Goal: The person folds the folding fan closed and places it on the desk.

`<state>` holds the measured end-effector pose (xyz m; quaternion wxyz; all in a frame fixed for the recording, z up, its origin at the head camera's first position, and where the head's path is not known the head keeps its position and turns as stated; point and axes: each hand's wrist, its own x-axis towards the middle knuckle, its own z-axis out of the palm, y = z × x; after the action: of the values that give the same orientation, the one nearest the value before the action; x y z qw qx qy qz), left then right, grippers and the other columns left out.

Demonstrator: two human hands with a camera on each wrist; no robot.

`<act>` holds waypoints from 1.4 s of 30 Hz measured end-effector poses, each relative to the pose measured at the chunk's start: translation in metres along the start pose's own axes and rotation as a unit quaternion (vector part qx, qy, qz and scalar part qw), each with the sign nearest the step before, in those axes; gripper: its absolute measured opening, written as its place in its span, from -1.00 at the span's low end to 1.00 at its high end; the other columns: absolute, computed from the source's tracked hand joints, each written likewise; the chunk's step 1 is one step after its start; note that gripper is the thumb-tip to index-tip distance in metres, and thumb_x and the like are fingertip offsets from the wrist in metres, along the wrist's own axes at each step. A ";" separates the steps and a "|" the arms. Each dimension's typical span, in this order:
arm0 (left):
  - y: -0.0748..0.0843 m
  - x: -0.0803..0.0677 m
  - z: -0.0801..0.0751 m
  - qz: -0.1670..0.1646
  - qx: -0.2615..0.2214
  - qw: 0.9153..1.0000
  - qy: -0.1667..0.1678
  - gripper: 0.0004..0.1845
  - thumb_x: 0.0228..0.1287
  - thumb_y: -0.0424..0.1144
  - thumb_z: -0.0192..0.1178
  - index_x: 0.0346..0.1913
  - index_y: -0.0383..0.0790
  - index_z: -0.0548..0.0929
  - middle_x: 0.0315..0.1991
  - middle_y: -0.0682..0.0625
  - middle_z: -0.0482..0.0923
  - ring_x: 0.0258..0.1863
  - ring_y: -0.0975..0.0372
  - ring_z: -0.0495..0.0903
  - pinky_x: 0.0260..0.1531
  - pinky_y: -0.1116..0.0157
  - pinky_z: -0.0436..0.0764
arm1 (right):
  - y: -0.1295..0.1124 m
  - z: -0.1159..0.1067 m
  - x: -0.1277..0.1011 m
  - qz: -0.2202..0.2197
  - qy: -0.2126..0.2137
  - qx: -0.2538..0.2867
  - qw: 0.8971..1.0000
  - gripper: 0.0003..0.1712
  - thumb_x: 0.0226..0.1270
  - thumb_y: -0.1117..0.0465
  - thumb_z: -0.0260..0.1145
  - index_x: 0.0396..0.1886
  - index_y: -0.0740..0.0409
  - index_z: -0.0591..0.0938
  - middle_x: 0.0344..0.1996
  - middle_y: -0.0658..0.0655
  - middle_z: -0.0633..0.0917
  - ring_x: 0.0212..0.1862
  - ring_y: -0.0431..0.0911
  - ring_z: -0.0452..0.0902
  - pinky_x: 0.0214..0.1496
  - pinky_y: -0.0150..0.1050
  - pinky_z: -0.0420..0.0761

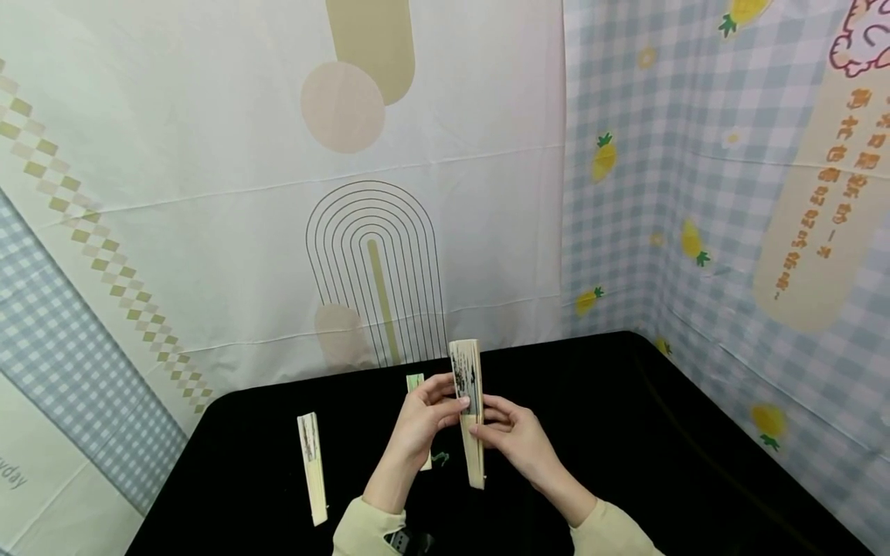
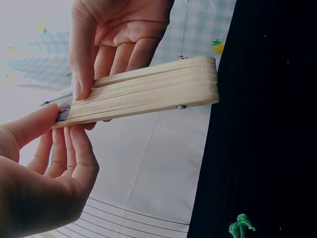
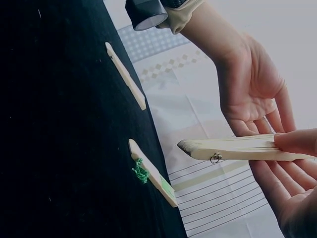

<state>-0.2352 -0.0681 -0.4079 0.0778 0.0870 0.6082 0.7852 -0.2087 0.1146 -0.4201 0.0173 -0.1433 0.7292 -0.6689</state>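
Note:
A folded hand fan [image 1: 467,413] with pale bamboo ribs and a dark printed band is held up over the black table. My left hand [image 1: 422,413] pinches its left side, thumb across the printed part. From the other side my right hand [image 1: 516,432] grips it between thumb and fingers. In the left wrist view the fan's [image 2: 148,89] ribs lie together and its rivet end points right. Behind my left hand lies a folded fan with a green leaf [image 3: 167,187] and a green tassel [image 3: 140,171]. Another folded fan [image 1: 313,467] lies to the left.
The black table [image 1: 598,463] runs back to a white printed curtain [image 1: 501,232]. A blue checked curtain with pineapples [image 1: 626,255] hangs along the right side. On my left wrist sits a dark strapped device [image 1: 406,540].

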 end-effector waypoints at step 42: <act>0.060 0.039 0.044 0.079 0.052 0.994 -0.047 -0.61 0.33 -0.25 0.35 0.14 -0.37 0.67 -0.06 -0.10 0.66 -0.14 0.17 0.66 -0.09 0.12 0.70 | -0.020 -0.034 -0.013 0.013 0.092 -0.005 0.996 -0.58 0.28 0.25 0.48 0.08 0.35 0.69 -0.19 0.26 0.77 -0.21 -0.01 0.74 -0.14 -0.13 0.75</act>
<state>-0.2638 -0.0324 -0.3377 0.0393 0.1759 0.6353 0.7509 -0.2001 0.1495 -0.3988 -0.0418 -0.0719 0.7330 -0.6752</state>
